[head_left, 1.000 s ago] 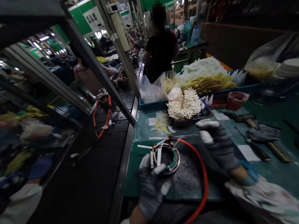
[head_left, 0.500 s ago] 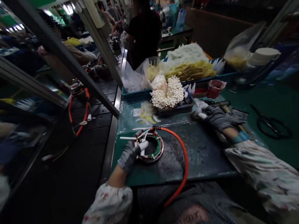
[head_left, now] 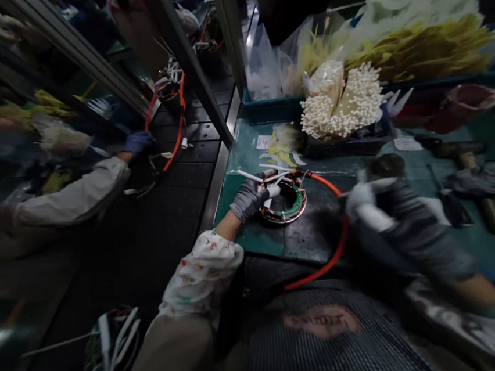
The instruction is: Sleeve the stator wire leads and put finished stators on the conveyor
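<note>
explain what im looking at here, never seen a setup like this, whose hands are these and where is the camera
There is no machine arm here: a person works with two gloved hands, seen from a camera worn on their head, looking forward and down. The left hand grips a ring of wound wires, with an orange tube running from it. The right hand is blurred; it may hold something dark. On the green table are bundled white-tipped sticks, a hammer and a screwdriver. The blue-gloved hand further left belongs to a co-worker.
</note>
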`<state>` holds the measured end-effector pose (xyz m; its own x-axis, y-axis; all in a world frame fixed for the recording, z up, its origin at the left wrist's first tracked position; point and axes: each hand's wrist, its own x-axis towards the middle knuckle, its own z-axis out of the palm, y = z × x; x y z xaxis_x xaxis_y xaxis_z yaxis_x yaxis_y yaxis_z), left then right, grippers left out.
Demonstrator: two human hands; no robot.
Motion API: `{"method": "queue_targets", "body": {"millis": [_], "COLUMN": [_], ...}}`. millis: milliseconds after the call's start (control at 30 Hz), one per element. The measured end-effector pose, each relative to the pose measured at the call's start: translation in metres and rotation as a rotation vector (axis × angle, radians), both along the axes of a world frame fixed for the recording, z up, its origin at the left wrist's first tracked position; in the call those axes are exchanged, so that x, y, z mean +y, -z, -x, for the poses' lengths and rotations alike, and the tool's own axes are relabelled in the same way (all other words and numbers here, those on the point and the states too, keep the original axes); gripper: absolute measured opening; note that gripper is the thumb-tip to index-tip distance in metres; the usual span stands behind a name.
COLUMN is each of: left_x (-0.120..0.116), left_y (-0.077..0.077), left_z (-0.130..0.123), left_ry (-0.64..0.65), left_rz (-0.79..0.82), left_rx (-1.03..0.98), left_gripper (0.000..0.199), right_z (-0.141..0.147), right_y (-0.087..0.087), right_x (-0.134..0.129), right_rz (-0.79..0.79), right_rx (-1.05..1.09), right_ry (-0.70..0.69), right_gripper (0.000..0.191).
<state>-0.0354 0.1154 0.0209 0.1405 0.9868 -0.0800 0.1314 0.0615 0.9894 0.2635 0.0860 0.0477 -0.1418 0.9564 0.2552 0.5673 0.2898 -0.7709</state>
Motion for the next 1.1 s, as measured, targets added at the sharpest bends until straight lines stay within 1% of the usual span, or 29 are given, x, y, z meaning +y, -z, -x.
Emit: {"method": "queue_targets", "body": {"millis": [33,67,100,167,233,267,333,433,533,633,733,833,900,1000,1100], "left_x": [-0.002,-0.007,-0.013,-0.031,-0.052,-0.062,-0.080,-0.097,-0.105,-0.109,-0.111,-0.110,-0.109,-0.107,-0.100], "left_y": [0.000,0.001,0.002,0.006,0.010,0.011,0.012,0.011,0.011,0.011,0.011,0.010,0.008,0.004,-0.006], "left_z": [0.000,-0.001,-0.002,-0.006,-0.011,-0.013,-0.017,-0.020,-0.021,-0.024,-0.028,-0.030,-0.031,-0.032,-0.038], "left_ry": [0.004,-0.001,-0.013,-0.053,-0.094,-0.099,-0.096,-0.112,-0.132,-0.139,-0.148,-0.150,-0.156,-0.134,-0.073], "left_rz": [-0.013,-0.031,-0.058,-0.155,-0.286,-0.350,-0.458,-0.577,-0.684,-0.746,-0.783,-0.786,-0.781,-0.747,-0.704], "left_rx": [0.014,0.036,0.065,0.136,0.226,0.281,0.407,0.547,0.580,0.624,0.672,0.707,0.735,0.778,0.802], "left_gripper": [0.071,0.070,0.069,0.064,0.058,0.055,0.049,0.047,0.047,0.045,0.043,0.042,0.041,0.042,0.046], "right_z": [0.016,0.030,0.040,0.049,0.044,0.040,0.031,0.026,0.028,0.029,0.030,0.031,0.032,0.028,0.016], "right_y": [0.005,0.013,0.022,0.040,0.051,0.054,0.051,0.037,0.023,0.015,0.011,0.009,0.009,0.010,0.011], "right_x": [-0.019,-0.035,-0.048,-0.068,-0.082,-0.086,-0.092,-0.092,-0.087,-0.080,-0.074,-0.069,-0.068,-0.068,-0.067], "right_rz": [0.050,0.038,0.030,0.002,0.009,0.031,0.080,0.087,0.009,-0.056,-0.073,-0.154,-0.187,-0.200,-0.193], "right_rx": [0.019,0.017,-0.007,-0.064,-0.106,-0.112,-0.115,-0.098,-0.112,-0.145,-0.199,-0.284,-0.297,-0.286,-0.359], "right_ry": [-0.119,-0.172,-0.183,-0.165,-0.148,-0.160,-0.203,-0.252,-0.263,-0.247,-0.237,-0.214,-0.198,-0.201,-0.216], "right_gripper": [0.021,0.021,0.021,0.025,0.030,0.034,0.039,0.039,0.033,0.028,0.028,0.029,0.027,0.027,0.028]}}
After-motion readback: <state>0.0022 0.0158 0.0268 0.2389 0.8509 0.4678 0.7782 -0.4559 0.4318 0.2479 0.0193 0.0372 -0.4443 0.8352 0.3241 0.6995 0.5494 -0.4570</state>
